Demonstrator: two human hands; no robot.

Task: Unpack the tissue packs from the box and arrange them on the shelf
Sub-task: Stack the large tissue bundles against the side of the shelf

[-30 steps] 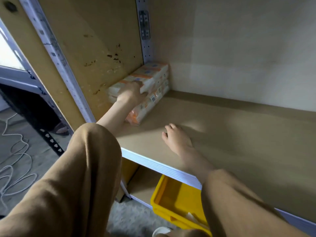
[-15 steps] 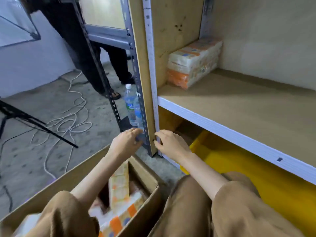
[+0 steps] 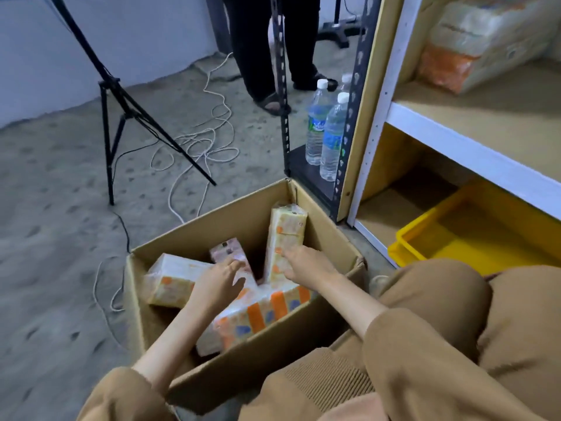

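An open cardboard box stands on the floor in front of me with several orange-and-white tissue packs inside. My right hand lies against an upright pack leaning on the box's far right wall. My left hand hovers with spread fingers over a small tilted pack in the middle. A long pack lies along the near wall, another at the left. Stacked packs sit on the shelf board at upper right.
Two water bottles stand beside the black rack post. A yellow bin sits under the shelf. A tripod and loose white cable lie on the concrete floor. A person's legs stand behind.
My view swung down from the shelf to the box. Both hands left the shelf edge and dropped into the box, the right one reaching the upright pack.
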